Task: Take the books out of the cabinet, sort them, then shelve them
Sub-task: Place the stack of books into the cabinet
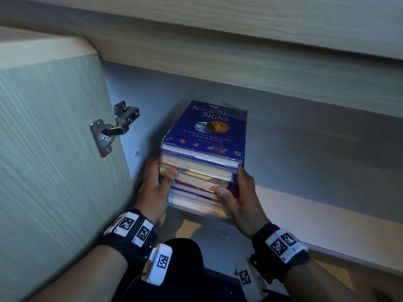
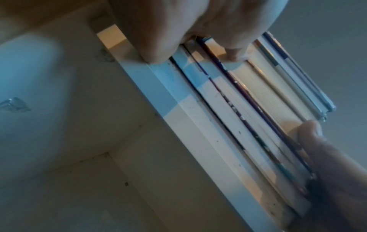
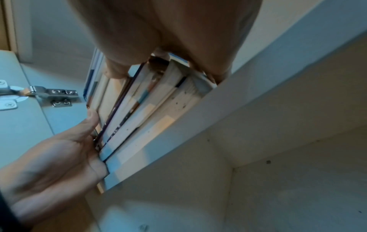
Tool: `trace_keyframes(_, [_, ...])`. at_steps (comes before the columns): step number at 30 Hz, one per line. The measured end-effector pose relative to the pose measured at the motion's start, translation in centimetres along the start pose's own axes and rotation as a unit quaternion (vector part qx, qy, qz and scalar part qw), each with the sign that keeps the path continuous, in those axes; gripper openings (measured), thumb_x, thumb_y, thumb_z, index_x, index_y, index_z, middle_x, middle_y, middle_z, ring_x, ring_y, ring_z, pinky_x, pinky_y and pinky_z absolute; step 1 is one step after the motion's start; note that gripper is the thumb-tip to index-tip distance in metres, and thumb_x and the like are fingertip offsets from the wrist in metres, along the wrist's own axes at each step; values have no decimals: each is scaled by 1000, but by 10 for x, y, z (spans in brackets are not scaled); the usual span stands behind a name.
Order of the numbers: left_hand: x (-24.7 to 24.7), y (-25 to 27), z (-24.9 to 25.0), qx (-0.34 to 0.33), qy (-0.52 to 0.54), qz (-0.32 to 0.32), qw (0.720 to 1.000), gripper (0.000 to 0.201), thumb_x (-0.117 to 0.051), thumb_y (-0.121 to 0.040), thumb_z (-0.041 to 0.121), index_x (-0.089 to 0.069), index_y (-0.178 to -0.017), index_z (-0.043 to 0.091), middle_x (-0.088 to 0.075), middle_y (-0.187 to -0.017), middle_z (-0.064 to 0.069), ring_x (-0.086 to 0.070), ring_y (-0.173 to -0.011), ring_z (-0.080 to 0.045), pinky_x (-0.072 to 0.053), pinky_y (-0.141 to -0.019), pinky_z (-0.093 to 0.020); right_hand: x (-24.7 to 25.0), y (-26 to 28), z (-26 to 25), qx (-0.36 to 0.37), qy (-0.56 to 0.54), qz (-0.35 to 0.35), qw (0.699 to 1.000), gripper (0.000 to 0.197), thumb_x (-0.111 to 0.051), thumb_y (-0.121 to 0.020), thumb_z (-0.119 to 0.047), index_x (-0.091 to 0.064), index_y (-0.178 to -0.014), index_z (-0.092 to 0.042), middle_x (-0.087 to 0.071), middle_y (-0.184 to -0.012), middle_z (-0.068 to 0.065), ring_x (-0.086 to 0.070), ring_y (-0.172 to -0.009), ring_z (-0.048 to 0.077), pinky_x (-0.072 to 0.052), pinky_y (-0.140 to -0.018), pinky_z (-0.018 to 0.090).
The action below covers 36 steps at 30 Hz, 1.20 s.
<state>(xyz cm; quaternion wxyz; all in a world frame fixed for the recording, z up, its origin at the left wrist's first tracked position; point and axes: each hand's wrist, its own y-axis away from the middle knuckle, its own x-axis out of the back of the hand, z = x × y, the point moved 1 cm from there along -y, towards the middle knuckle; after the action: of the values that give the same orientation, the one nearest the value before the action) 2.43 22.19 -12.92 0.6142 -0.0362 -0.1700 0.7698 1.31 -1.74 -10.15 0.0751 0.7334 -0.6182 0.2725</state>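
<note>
The stack of books lies flat on the cabinet shelf, blue book on top. The left hand and the right hand grip its two sides, thumbs on the page edges.

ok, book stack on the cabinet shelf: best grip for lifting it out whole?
Probably by its two short sides, low down, one hand from each side. The book stack lies flat and uneven, so the left hand and right hand clamp the lower books, thumbs on the front page edges.

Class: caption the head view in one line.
Both hands, left hand and right hand, grip a book stack on the cabinet shelf.
</note>
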Motion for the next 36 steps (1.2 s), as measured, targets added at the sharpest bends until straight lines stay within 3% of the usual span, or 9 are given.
trace_keyframes(4, [3,3,5,-15,-11,-10,1000,60,-50,-86,71,-53,-118,20,-61,-112,-1,-60,-105,-14,-48,-90,-35,1,0,0,-4,25,-6,1000,79,-46,-90,-69,-17,-158,-42,-32,-156,-4,-26,-147,14,-35,-119,50])
trace_keyframes(6, [5,4,8,2,5,-24,1000,52,-52,-88,61,-55,-120,20,-65,-112,3,-63,-106,-13,-52,-93,-41,7,0,-4,-4,26,3,1000,80,-54,-86,-69,-21,-156,-47,-28,-160,-7,-23,-150,12,-32,-121,46])
trace_keyframes(8, [7,4,14,9,39,-30,999,50,-57,-88,49,-54,-129,20,-68,-116,5,-65,-110,-13,-53,-100,-46,15,1,-18,7,5,41,999,79,-65,-85,-61,-19,-148,-62,-21,-162,-23,-17,-151,-2,-26,-121,28])
trace_keyframes(11, [10,-5,25,29,146,-18,989,79,-68,-90,13,-27,-157,25,-64,-136,2,-61,-126,-16,-50,-104,-41,24,-6,-32,30,-95,43,994,92,-77,-85,-32,-12,-137,-70,-30,-133,-60,-36,-127,-28,-37,-99,1])
trace_keyframes(14, [10,-14,32,34,153,-38,987,65,-61,-92,-6,-44,-147,25,-69,-128,-3,-64,-122,-27,-49,-106,-53,20,-12,-38,49,-51,-9,997,106,-78,-85,-33,-1,-153,-59,-33,-155,-33,-41,-141,-3,-41,-116,33])
trace_keyframes(17, [10,-11,36,19,121,-27,992,46,-61,-93,-5,-64,-121,31,-74,-115,-3,-69,-111,-26,-51,-104,-53,15,-12,-38,57,-25,10,998,87,-66,-95,-29,-8,-154,-58,-34,-160,-17,-41,-144,7,-39,-118,47])
trace_keyframes(22, [9,-8,37,9,107,-24,994,45,-62,-94,-2,-65,-121,35,-74,-115,0,-70,-110,-21,-55,-100,-47,20,-9,-32,60,-103,-4,993,79,-61,-98,-11,-25,-146,-63,-48,-150,-16,-53,-134,9,-50,-108,50])
trace_keyframes(28, [9,-5,32,4,90,-47,995,64,-78,-78,20,-52,-135,29,-70,-123,-2,-67,-115,-22,-53,-101,-47,14,-7,-24,39,-42,-35,998,117,-78,-85,-15,6,-150,-63,-31,-162,-18,-39,-146,8,-38,-118,49])
trace_keyframes(36, [5,-7,25,5,110,-21,994,60,-74,-80,10,-52,-132,31,-70,-120,3,-67,-114,-19,-54,-98,-44,4,-5,-26,31,-81,-31,996,109,-63,-95,-2,8,-150,-63,-39,-156,-21,-43,-143,8,-42,-116,51])
